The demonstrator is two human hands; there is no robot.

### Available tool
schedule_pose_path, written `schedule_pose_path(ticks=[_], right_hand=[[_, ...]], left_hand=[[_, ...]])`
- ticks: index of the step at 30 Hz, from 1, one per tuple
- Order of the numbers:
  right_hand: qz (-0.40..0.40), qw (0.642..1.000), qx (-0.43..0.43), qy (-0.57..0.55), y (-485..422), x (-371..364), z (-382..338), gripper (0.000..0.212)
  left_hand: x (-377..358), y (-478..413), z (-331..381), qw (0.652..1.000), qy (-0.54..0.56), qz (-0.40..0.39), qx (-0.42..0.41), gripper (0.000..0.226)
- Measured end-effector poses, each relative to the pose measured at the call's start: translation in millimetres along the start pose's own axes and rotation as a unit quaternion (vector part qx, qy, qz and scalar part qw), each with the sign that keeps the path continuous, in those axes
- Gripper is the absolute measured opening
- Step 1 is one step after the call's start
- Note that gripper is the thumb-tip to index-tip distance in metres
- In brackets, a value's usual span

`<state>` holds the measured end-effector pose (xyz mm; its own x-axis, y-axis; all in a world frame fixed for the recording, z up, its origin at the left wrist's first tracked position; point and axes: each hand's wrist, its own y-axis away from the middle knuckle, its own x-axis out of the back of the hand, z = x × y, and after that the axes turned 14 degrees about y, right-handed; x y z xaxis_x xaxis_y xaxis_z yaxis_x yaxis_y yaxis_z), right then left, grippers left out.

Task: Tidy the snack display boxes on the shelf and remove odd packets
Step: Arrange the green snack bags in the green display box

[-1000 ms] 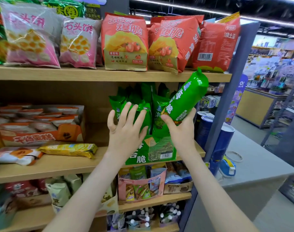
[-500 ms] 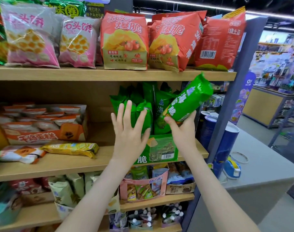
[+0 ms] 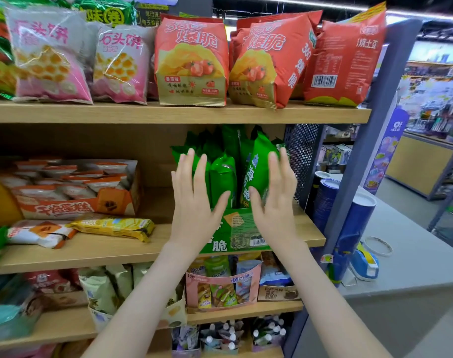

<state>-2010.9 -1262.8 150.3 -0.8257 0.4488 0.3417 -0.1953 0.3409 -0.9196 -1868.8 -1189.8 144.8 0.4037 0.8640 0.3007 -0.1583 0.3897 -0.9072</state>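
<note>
Pressing flat hands against the green packets (image 3: 223, 177) standing in their green display box (image 3: 237, 228) on the middle shelf (image 3: 104, 250).
Left to right: orange cake box (image 3: 73, 200), a loose yellow packet (image 3: 114, 226) before it, my left hand (image 3: 194, 210) and right hand (image 3: 275, 210), both with fingers straight and spread, then the mesh side panel (image 3: 304, 161) close by.

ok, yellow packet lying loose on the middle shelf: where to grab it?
Probably pinch the yellow packet across its narrow width near the middle, coming from the front and above. It lies flat with its long side along the shelf edge, and the cake box blocks the back.
</note>
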Motion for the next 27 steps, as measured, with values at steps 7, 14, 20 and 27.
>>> schedule_pose_path(ticks=[7,14,20,27], right_hand=[[-0.092,0.989,0.021,0.116,12,-9,12,0.041],[-0.066,0.974,-0.046,0.212,31,-20,-8,0.052],[-0.012,0.982,-0.040,0.185,34,-32,-43,0.061],[-0.019,0.979,-0.131,0.158,27,-48,-55,0.071]], left_hand=[[5,0,-5,0.999,0.007,-0.034,-0.012,0.051],[13,15,-12,1.000,0.009,-0.020,-0.006,0.063],[16,26,-26,0.997,0.023,-0.073,0.003,0.067],[14,25,-30,0.993,0.051,-0.101,0.023,0.065]])
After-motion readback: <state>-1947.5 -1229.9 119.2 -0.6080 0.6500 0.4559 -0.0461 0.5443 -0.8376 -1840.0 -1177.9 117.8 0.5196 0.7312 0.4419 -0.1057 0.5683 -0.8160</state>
